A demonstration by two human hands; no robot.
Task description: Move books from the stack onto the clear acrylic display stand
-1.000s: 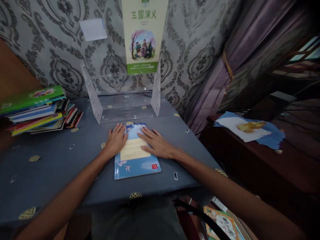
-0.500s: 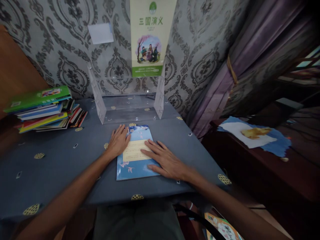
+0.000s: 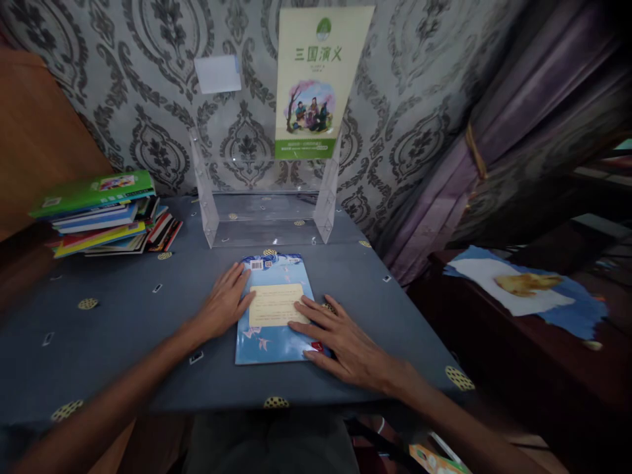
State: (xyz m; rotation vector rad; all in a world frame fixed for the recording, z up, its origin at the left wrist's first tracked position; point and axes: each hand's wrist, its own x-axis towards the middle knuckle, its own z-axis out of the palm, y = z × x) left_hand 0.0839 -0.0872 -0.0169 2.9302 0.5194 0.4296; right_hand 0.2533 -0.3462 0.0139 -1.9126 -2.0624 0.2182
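Observation:
A blue book [image 3: 274, 345] lies closed on the dark cloth-covered table, with a cream text panel and a barcode on the cover facing up. My left hand [image 3: 227, 301] rests at its left edge, fingers stretched forward and thumb on the cover. Across the lower right of the book lies my right hand [image 3: 340, 336], fingers spread, the tips reaching onto the cream panel. Neither hand grips anything. Beyond the book stands a clear acrylic stand [image 3: 264, 230], with a cream and green book [image 3: 311, 85] upright on its upper right.
A stack of books [image 3: 101, 217] sits at the table's left. A white card [image 3: 217, 74] shows above the stand's left side. On the right, a low dark surface holds a blue and white cloth [image 3: 533, 303] with a yellowish object on it, beside a purple curtain [image 3: 434, 204].
The camera view has shifted slightly. My left hand has slid back toward me along the book's left edge, uncovering the barcode. My right hand has moved a little right, exposing a red mark.

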